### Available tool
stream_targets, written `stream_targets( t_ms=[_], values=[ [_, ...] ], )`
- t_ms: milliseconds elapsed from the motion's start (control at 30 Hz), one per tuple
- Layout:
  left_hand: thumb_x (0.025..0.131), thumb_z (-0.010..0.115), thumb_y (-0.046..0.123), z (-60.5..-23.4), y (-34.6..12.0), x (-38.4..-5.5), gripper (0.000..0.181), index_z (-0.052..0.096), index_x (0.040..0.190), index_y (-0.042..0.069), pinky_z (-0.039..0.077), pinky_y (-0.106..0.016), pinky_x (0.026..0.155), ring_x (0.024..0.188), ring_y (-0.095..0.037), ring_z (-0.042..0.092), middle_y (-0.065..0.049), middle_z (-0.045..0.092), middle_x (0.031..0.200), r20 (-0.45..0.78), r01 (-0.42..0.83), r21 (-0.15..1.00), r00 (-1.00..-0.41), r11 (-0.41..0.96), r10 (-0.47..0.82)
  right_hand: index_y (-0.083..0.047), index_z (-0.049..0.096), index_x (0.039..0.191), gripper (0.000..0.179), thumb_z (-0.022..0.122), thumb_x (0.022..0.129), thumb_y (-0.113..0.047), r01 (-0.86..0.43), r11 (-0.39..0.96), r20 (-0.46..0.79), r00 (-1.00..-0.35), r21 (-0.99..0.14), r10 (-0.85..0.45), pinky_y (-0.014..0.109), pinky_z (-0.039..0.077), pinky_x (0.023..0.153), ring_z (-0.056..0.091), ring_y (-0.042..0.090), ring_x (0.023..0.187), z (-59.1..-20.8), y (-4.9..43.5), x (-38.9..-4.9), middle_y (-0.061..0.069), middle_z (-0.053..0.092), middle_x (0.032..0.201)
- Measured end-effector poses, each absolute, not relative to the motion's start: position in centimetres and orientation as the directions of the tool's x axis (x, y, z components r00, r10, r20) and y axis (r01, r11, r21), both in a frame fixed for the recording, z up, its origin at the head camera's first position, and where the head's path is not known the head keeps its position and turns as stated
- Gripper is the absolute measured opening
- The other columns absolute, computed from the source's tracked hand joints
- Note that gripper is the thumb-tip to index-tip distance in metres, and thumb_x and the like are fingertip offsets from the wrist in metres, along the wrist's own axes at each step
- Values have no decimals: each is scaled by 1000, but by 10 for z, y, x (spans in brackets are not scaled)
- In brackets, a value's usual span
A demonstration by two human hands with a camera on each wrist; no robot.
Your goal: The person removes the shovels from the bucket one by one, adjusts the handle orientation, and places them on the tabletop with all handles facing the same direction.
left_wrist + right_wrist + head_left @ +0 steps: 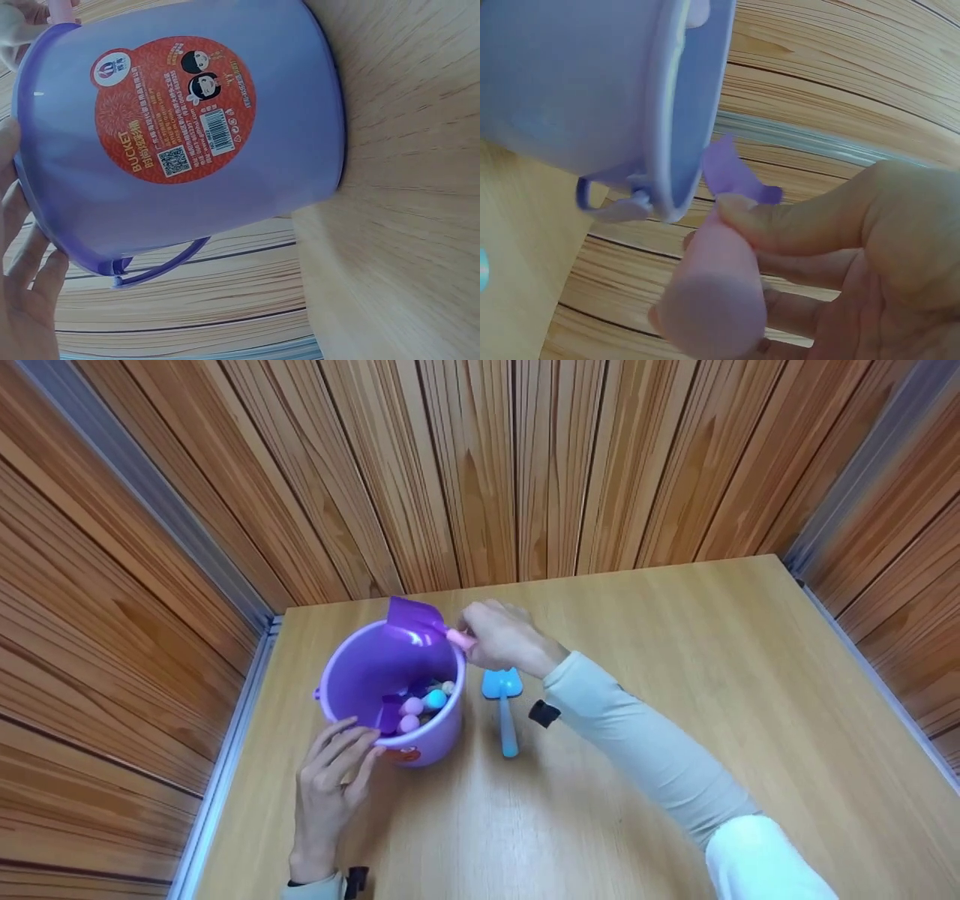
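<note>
A light purple bucket point(442, 742) stands upright on the table, a red round label point(176, 109) on its side. Inside it lie a dark purple piece point(389, 714), pink round ends point(412, 706) and a blue round end point(435, 700). My right hand point(506, 637) grips the pink handle point(718, 281) of a purple toy shovel point(415, 619), whose blade overlaps the bucket's far rim in the head view. Fairly straight, the fingers of my left hand point(330, 780) touch the bucket's near rim. A blue toy shovel point(508, 724) lies to the bucket's right.
The wooden table point(675, 660) meets wood-plank walls point(487, 472) at the back and both sides. Grey metal strips point(225, 780) run along its side edges. In the left wrist view, the bucket's handle point(165, 264) hangs at its side.
</note>
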State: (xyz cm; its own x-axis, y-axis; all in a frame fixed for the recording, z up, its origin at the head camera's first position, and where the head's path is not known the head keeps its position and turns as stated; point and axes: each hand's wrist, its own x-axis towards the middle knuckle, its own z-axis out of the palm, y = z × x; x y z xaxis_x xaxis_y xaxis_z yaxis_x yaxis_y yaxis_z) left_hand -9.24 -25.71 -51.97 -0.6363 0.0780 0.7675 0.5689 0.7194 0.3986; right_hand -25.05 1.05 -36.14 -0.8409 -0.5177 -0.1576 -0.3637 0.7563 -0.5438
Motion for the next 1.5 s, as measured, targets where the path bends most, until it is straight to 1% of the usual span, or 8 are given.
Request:
stream_targets(
  t_ms=[133, 267, 467, 700, 1000, 1400, 1433, 1500],
  values=[
    [81, 90, 1, -519, -256, -92, 38, 82, 117, 9, 46, -19, 118, 123, -32, 70, -5, 81, 115, 766, 565, 399, -639, 722, 77, -11, 72, 135, 30, 65, 106, -15, -271, 734, -208, -847, -623, -489, 22, 46, 48, 62, 17, 65, -366, 23, -249, 7, 73, 101],
    [77, 92, -4, -518, -255, -92, 45, 83, 118, 11, 47, -19, 117, 123, -30, 70, -4, 81, 115, 761, 553, 407, -645, 727, 65, -11, 66, 143, 46, 72, 98, -1, -224, 723, -227, -853, -654, -469, 25, 58, 54, 69, 22, 80, -371, 36, -249, 9, 71, 114],
    [77, 92, -3, -519, -256, -90, 45, 83, 118, 13, 47, -19, 117, 123, -29, 70, -2, 81, 116, 758, 543, 411, -649, 732, 55, -8, 60, 148, 51, 72, 99, -3, -139, 671, -248, -859, -728, -448, 36, 67, 68, 71, 25, 90, -385, 54, -246, 10, 69, 122],
    [82, 90, 3, -519, -259, -90, 41, 82, 121, 14, 46, -20, 118, 124, -31, 70, -4, 81, 116, 761, 549, 409, -646, 728, 59, -3, 64, 143, 47, 76, 99, -10, -116, 577, -173, -890, -808, -421, 30, 65, 66, 71, 24, 88, -415, 71, -244, 14, 68, 125],
    [79, 91, -1, -520, -257, -88, 45, 83, 120, 14, 47, -19, 117, 123, -30, 70, -3, 82, 115, 752, 532, 418, -658, 736, 48, -5, 64, 143, 48, 77, 98, -12, -22, 467, -154, -930, -884, -334, 32, 63, 75, 68, 24, 93, -458, 90, -236, 15, 67, 129],
    [77, 91, -4, -519, -257, -90, 44, 83, 118, 10, 46, -19, 117, 124, -30, 70, -4, 82, 115, 754, 532, 425, -656, 732, 39, -2, 61, 143, 49, 77, 98, -12, 146, 311, -224, -947, -939, -230, 33, 65, 80, 70, 27, 101, -504, 104, -232, 18, 65, 132],
    [78, 91, -4, -519, -256, -90, 43, 83, 117, 10, 46, -19, 117, 124, -30, 70, -4, 82, 115, 754, 533, 426, -656, 731, 39, -1, 61, 143, 50, 77, 98, -12, 169, 293, -238, -946, -941, -220, 33, 65, 80, 71, 28, 101, -507, 105, -232, 18, 65, 133],
    [86, 88, 4, -520, -256, -91, 32, 83, 117, 10, 47, -20, 117, 123, -31, 70, -5, 82, 114, 765, 550, 420, -643, 721, 45, -1, 60, 144, 51, 78, 98, -13, 209, 271, -266, -944, -940, -197, 32, 65, 80, 70, 28, 104, -514, 109, -230, 18, 64, 134]
  ],
)
